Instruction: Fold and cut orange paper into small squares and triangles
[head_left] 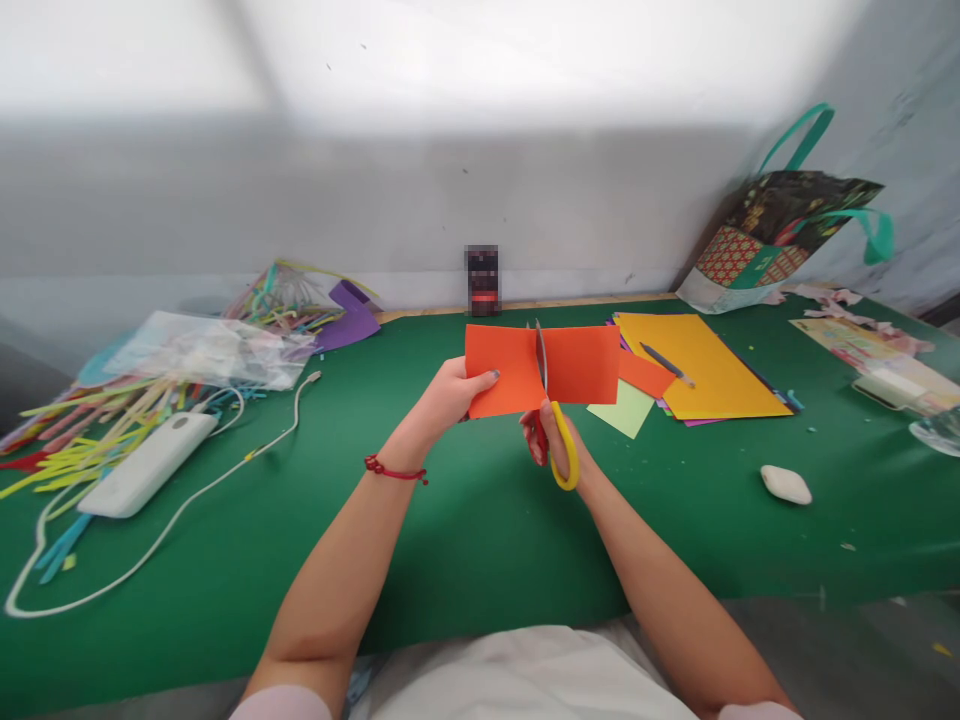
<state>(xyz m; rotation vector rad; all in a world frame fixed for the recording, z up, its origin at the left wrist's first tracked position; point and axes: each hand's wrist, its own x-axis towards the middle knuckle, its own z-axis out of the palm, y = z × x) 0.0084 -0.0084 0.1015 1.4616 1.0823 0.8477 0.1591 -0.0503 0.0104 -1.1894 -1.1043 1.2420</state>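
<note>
An orange-red sheet of paper (pixel 501 350) is held up above the green table by my left hand (pixel 456 392), thumb on its near face and the other fingers behind. My right hand (pixel 553 432) grips a pair of scissors (pixel 564 462) with yellow and red handles. The blades stand upright across the middle of the sheet, with paper on both sides of them. Part of the cut line is hidden by the blade. Just right of the sheet lie a smaller orange piece (pixel 646 374) and a pale green piece of paper (pixel 624 412).
Yellow-orange sheets (pixel 720 370) with a pen (pixel 666 364) on top lie at right. A white earphone case (pixel 786 485) is nearer me. At left are a white power bank (pixel 150 465) with a cable and many paper strips (pixel 82 440). A patterned bag (pixel 780 235) stands at back right.
</note>
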